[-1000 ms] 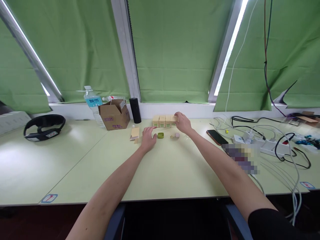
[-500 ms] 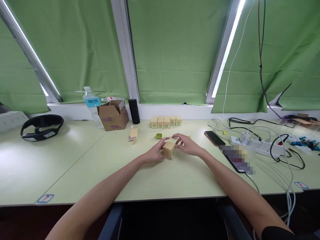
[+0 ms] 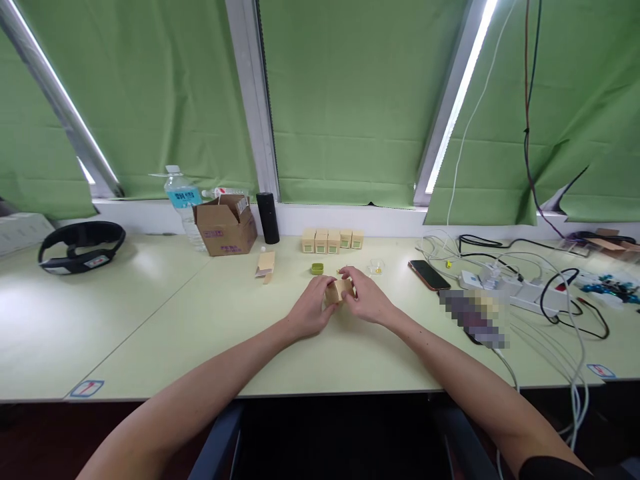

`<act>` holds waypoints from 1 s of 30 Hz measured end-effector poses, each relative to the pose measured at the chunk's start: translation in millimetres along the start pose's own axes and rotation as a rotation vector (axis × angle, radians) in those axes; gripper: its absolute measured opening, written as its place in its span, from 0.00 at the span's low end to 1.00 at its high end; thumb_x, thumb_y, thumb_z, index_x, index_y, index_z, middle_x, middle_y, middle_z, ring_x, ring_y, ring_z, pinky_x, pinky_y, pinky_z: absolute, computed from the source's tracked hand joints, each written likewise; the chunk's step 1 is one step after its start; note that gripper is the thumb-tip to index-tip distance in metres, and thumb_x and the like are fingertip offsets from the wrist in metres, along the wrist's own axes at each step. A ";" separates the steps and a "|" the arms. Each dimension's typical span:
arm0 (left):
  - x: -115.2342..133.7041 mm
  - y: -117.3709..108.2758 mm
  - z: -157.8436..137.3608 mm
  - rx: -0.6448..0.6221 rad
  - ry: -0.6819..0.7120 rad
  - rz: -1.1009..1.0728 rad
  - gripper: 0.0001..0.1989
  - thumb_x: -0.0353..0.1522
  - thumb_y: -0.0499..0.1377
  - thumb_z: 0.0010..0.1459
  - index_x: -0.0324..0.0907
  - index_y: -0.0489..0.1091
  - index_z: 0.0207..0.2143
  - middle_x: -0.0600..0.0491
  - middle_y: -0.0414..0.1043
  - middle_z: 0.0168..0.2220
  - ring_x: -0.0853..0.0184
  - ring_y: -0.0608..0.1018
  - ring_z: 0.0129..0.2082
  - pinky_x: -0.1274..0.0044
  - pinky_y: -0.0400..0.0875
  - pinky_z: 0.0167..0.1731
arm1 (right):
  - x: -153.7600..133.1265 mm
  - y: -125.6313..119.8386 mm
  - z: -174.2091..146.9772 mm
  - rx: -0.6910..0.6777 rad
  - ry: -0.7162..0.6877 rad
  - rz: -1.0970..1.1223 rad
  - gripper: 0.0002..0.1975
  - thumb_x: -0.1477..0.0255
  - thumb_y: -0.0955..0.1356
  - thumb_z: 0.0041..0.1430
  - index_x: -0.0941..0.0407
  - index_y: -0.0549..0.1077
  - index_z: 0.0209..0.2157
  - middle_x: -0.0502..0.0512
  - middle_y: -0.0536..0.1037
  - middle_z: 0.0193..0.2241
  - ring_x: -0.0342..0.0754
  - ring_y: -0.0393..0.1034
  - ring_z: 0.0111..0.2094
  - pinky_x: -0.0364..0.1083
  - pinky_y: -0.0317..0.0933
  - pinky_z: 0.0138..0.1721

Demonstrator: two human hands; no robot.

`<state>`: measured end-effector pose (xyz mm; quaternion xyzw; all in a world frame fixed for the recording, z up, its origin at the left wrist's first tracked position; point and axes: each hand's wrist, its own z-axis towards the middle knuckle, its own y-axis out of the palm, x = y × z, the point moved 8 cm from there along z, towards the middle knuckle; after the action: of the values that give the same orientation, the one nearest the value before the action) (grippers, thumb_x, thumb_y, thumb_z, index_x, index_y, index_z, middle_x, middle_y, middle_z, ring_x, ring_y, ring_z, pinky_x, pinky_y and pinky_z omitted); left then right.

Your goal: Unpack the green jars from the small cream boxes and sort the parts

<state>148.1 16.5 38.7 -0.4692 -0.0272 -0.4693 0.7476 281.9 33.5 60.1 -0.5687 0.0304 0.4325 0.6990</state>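
Note:
Between my two hands is a small tan cardboard box [image 3: 339,291], partly covered by my fingers. My left hand [image 3: 313,308] grips its left side, thumb toward me. On the other side, my right hand [image 3: 366,296] has its fingers closed on the box's right edge. A little green open container [image 3: 317,269] stands just beyond my left hand. Past my right hand sits a small clear dish [image 3: 377,267] with something yellow in it. Farther back, several similar small tan boxes [image 3: 321,241] stand in a row.
A flattened tan carton [image 3: 266,264] lies left of the hands. Behind it stand a brown cardboard box [image 3: 226,227], a water bottle [image 3: 183,200] and a black cylinder [image 3: 268,219]. To the right are a phone [image 3: 429,275], a power strip [image 3: 525,293] and tangled cables. A black headset [image 3: 83,247] rests far left.
The small box has turned and tipped between my hands. My right hand has moved left onto it, with its fingers closing in, and the clear dish shows more fully.

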 end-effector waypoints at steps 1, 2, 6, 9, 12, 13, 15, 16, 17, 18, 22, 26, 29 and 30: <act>5.5 -0.9 -1.0 0.009 0.062 0.061 0.23 0.31 0.59 0.61 0.41 0.61 0.57 0.41 0.68 0.54 0.52 0.71 0.55 0.56 0.72 0.54 | -2.7 0.4 -1.0 0.001 -0.003 -0.008 0.25 0.74 0.65 0.59 0.52 0.61 0.58 0.62 0.72 0.55 0.50 0.72 0.36 0.51 0.67 0.37; 10.2 -1.3 -2.0 0.015 0.113 0.114 0.24 0.30 0.59 0.60 0.41 0.60 0.58 0.40 0.67 0.54 0.51 0.71 0.55 0.56 0.72 0.54 | -5.3 0.6 -1.7 0.002 -0.010 -0.013 0.26 0.75 0.65 0.58 0.52 0.61 0.59 0.62 0.71 0.56 0.50 0.72 0.36 0.51 0.67 0.37; 21.8 -0.9 -4.2 0.032 0.228 0.243 0.24 0.28 0.58 0.59 0.40 0.59 0.58 0.39 0.66 0.53 0.50 0.71 0.53 0.57 0.75 0.49 | -11.5 0.5 -1.7 -0.007 -0.037 -0.011 0.30 0.78 0.64 0.55 0.52 0.60 0.60 0.63 0.70 0.58 0.54 0.73 0.44 0.53 0.67 0.43; 25.4 -0.4 -3.7 0.031 0.264 0.300 0.23 0.28 0.57 0.59 0.39 0.59 0.57 0.39 0.67 0.50 0.50 0.72 0.50 0.58 0.76 0.45 | -11.0 0.1 0.0 -0.033 -0.015 0.023 0.31 0.77 0.64 0.55 0.53 0.58 0.61 0.65 0.69 0.57 0.55 0.73 0.45 0.55 0.68 0.44; 27.1 0.8 -3.0 0.022 0.298 0.362 0.23 0.27 0.55 0.60 0.39 0.59 0.57 0.39 0.67 0.49 0.50 0.73 0.50 0.59 0.76 0.45 | -11.2 1.7 1.2 -0.061 0.011 0.073 0.31 0.76 0.65 0.55 0.53 0.56 0.61 0.67 0.69 0.57 0.55 0.73 0.44 0.55 0.68 0.43; 27.5 1.7 -2.9 0.014 0.309 0.380 0.22 0.27 0.55 0.60 0.39 0.59 0.57 0.39 0.67 0.49 0.51 0.73 0.50 0.59 0.75 0.45 | -11.6 3.0 1.4 -0.069 0.017 0.086 0.32 0.76 0.65 0.55 0.53 0.56 0.61 0.67 0.69 0.56 0.54 0.73 0.43 0.55 0.68 0.42; 27.6 4.5 -2.3 -0.008 0.316 0.405 0.22 0.27 0.53 0.61 0.40 0.59 0.57 0.40 0.68 0.49 0.51 0.73 0.49 0.61 0.76 0.44 | -10.6 6.0 1.9 -0.069 0.039 0.107 0.33 0.77 0.65 0.53 0.52 0.55 0.61 0.67 0.69 0.57 0.52 0.74 0.39 0.55 0.68 0.41; 27.1 6.0 -1.8 -0.019 0.309 0.413 0.21 0.27 0.53 0.61 0.40 0.59 0.57 0.40 0.68 0.49 0.52 0.73 0.49 0.61 0.76 0.43 | -9.0 7.5 2.4 -0.062 0.054 0.115 0.34 0.77 0.65 0.52 0.52 0.55 0.60 0.67 0.68 0.57 0.51 0.74 0.36 0.54 0.68 0.40; 26.1 7.4 -1.2 -0.027 0.296 0.418 0.21 0.26 0.53 0.61 0.41 0.59 0.57 0.41 0.69 0.48 0.52 0.73 0.48 0.62 0.76 0.41 | -6.7 8.5 3.3 -0.049 0.068 0.124 0.34 0.77 0.65 0.50 0.51 0.54 0.60 0.68 0.67 0.58 0.50 0.74 0.34 0.54 0.68 0.38; 24.9 8.4 -0.7 -0.030 0.278 0.422 0.21 0.26 0.53 0.61 0.41 0.58 0.57 0.41 0.69 0.48 0.52 0.73 0.48 0.63 0.76 0.40 | -3.9 8.5 4.6 -0.027 0.073 0.132 0.35 0.77 0.66 0.49 0.51 0.55 0.59 0.68 0.67 0.58 0.49 0.73 0.33 0.53 0.68 0.37; 14.6 5.5 0.6 0.017 0.186 0.409 0.23 0.29 0.55 0.61 0.42 0.57 0.59 0.40 0.68 0.52 0.50 0.72 0.53 0.64 0.77 0.39 | 14.9 -3.8 12.9 0.156 0.062 0.183 0.32 0.78 0.65 0.49 0.51 0.56 0.56 0.65 0.69 0.57 0.50 0.72 0.35 0.52 0.68 0.37; -0.6 -0.5 1.1 0.046 0.126 0.296 0.26 0.32 0.57 0.62 0.42 0.54 0.60 0.40 0.67 0.53 0.50 0.72 0.54 0.63 0.77 0.40 | 39.0 -17.0 18.5 0.309 0.058 0.257 0.27 0.78 0.62 0.54 0.50 0.56 0.56 0.62 0.71 0.55 0.49 0.72 0.35 0.49 0.69 0.33; -4.9 -1.8 2.5 0.030 0.118 0.248 0.21 0.31 0.57 0.62 0.42 0.57 0.57 0.40 0.67 0.51 0.52 0.72 0.52 0.62 0.77 0.40 | 38.5 -25.6 16.0 0.425 -0.037 0.097 0.22 0.80 0.63 0.55 0.51 0.64 0.51 0.62 0.69 0.54 0.56 0.70 0.49 0.51 0.71 0.36; -4.9 -1.1 3.1 0.015 0.114 0.254 0.19 0.31 0.56 0.62 0.43 0.59 0.56 0.41 0.67 0.51 0.52 0.73 0.50 0.63 0.77 0.39 | 34.6 -26.9 14.1 0.453 -0.079 0.013 0.19 0.81 0.63 0.55 0.51 0.68 0.47 0.62 0.69 0.54 0.58 0.66 0.55 0.53 0.72 0.38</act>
<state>145.8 21.9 38.8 -0.4358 0.0712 -0.3965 0.8048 314.3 65.4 67.3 -0.3796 0.1030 0.4413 0.8066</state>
